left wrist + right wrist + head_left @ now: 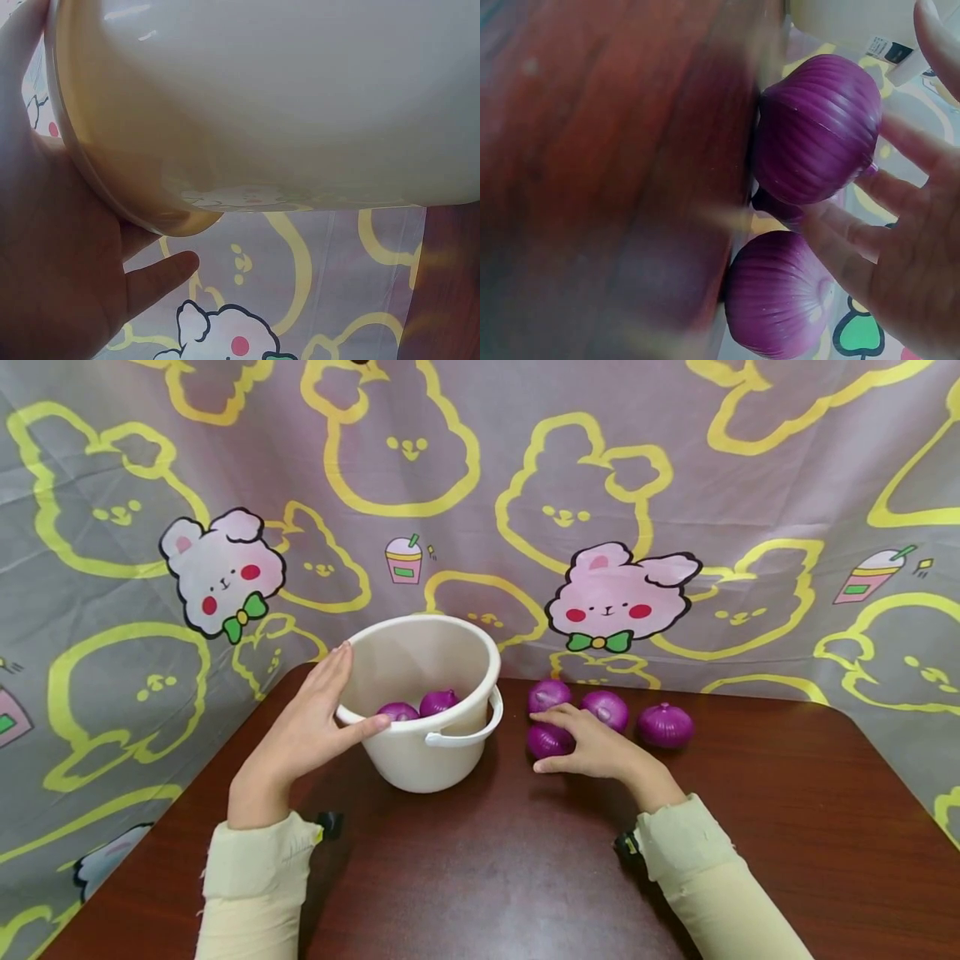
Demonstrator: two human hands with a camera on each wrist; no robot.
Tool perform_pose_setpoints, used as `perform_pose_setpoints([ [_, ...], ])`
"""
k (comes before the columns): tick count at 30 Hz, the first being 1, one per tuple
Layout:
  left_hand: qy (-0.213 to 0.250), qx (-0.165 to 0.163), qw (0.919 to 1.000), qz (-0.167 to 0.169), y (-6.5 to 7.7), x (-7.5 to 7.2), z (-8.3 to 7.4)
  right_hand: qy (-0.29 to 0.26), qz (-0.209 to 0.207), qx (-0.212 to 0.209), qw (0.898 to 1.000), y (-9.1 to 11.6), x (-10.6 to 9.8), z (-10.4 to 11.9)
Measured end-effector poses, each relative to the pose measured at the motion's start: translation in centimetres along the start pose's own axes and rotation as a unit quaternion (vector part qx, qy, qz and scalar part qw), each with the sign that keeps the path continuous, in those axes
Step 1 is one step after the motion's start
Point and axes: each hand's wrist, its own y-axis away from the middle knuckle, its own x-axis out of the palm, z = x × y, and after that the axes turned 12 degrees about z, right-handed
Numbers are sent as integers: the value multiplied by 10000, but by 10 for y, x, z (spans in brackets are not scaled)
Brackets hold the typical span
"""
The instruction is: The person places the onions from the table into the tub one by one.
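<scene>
A cream bucket (427, 768) stands at the left of the table with two purple onions (438, 702) inside. My left hand (311, 718) rests on its left rim with fingers spread, the thumb lying across the front edge. In the left wrist view the bucket's outer wall fills much of the picture. My right hand (600, 747) reaches around the nearest loose onion (547, 742), fingers beyond it and thumb on the near side. The right wrist view shows fingers close beside this onion (817, 131), with the thumb apart from it.
Behind the right hand lie more onions: one at the back (549, 695), one beside it (605, 708), and another farther right (666, 725). The bucket's white handle (468, 737) hangs at its right front. A patterned curtain (465, 543) borders the brown table (465, 868).
</scene>
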Motion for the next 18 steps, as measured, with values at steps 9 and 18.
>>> perform_pose_setpoints([
  [9, -1, 31, 10000, -11, -2, 1, 2, -342, 506, -451, 9971, -2, 1, 2],
  [18, -23, 13, 10000, -8, -1, 1, 1, -312, 819, -441, 9952, -5, 4, 0],
])
